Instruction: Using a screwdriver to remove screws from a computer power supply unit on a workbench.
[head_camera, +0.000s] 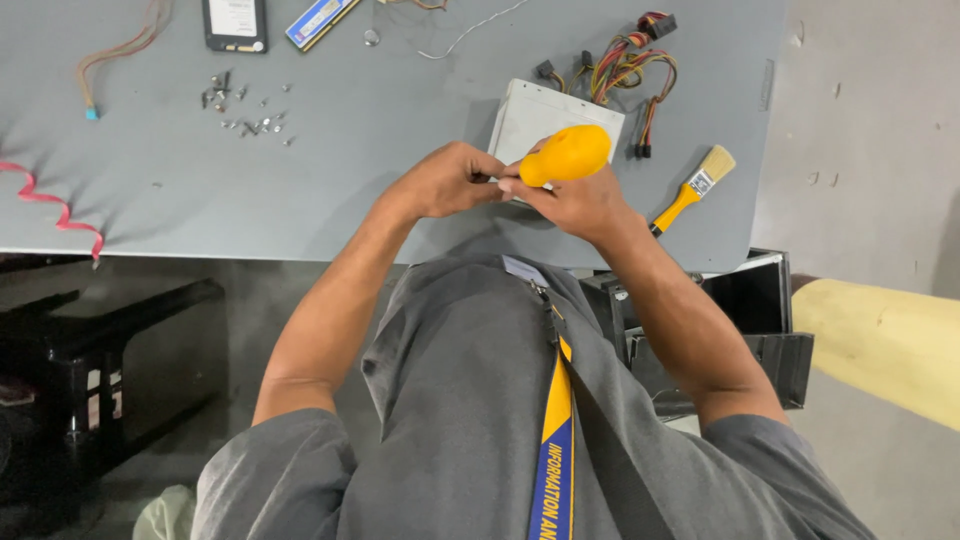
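Fingers (585, 205) of our right hand (580, 200) grip an orange bulb blower (566, 153), left hand (445, 180) pinching its tip, above the grey desk (350, 150).

Black flat drive (235, 24) at desk (380, 150) top edge, white rectangular label on its face; beside it to the right a blue memory stick (320, 20), angled, with white and yellow sticker; paintbrush (692, 192) at right has small white label on ferrule; no screens, signs or packages.

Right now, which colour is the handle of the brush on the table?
The brush handle is yellow, in the head view.
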